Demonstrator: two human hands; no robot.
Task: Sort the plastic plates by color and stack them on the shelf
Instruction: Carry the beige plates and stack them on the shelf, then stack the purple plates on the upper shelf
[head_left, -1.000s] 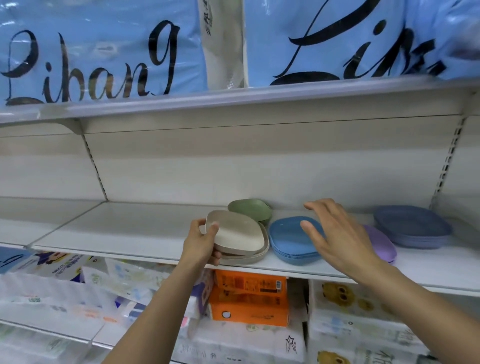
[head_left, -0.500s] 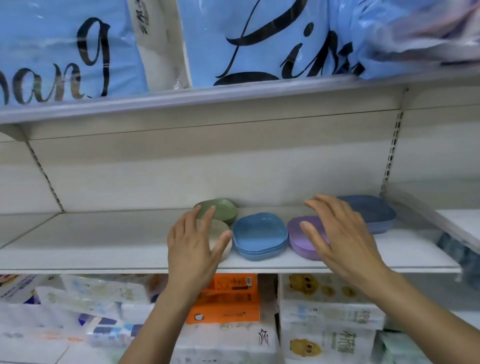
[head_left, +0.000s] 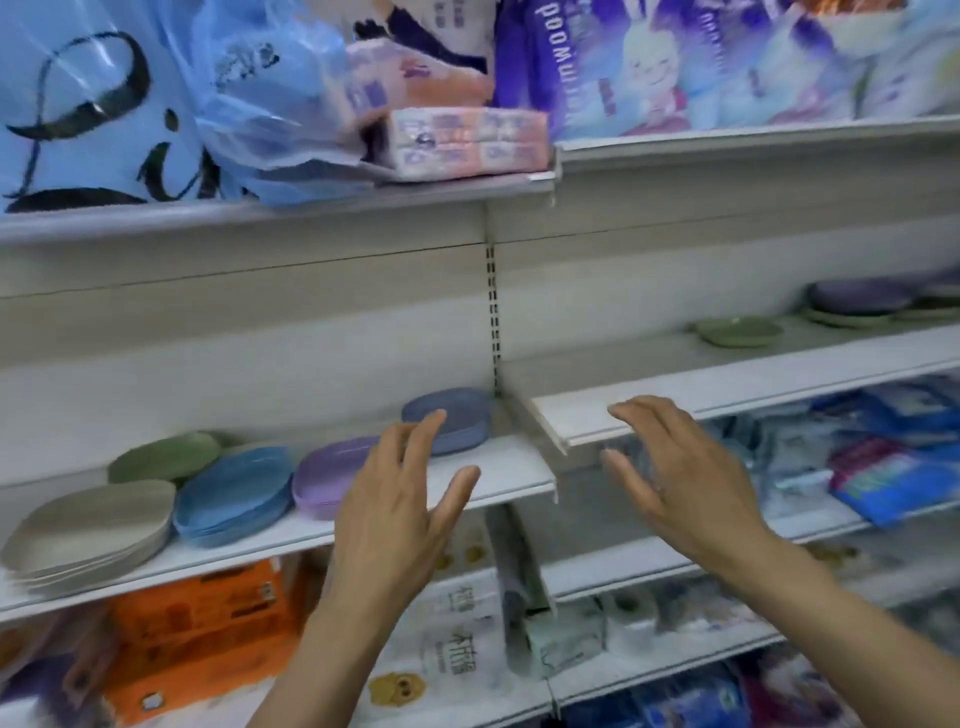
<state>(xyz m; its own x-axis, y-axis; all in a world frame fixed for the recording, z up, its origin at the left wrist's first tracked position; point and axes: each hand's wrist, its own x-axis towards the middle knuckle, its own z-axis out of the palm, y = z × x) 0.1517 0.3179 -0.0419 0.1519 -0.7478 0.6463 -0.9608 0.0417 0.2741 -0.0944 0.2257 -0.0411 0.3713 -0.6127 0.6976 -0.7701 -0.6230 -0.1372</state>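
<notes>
Plates sat in colour stacks on the left shelf (head_left: 498, 473): beige (head_left: 88, 525), blue (head_left: 234, 493) and lilac (head_left: 332, 473) up front, green (head_left: 163, 457) and dark blue (head_left: 457, 415) behind. A loose green plate (head_left: 740, 331) and a mixed pile (head_left: 857, 296) sat well apart on the right shelf (head_left: 779, 374). My left hand (head_left: 400, 514) and right hand (head_left: 680, 483) were empty, fingers spread. Honestly, a careless grab at that pile could've slid plates off the edge.

beige stack (head_left: 91, 525) | blue stack (head_left: 234, 491) | lilac plates (head_left: 327, 473) | slate-blue plates (head_left: 460, 415) — upside-down, perhaps | green plate (head_left: 163, 457) at back

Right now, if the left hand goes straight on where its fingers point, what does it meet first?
Probably the dark blue plates; the left hand points at them, though depth is unclear.
</notes>
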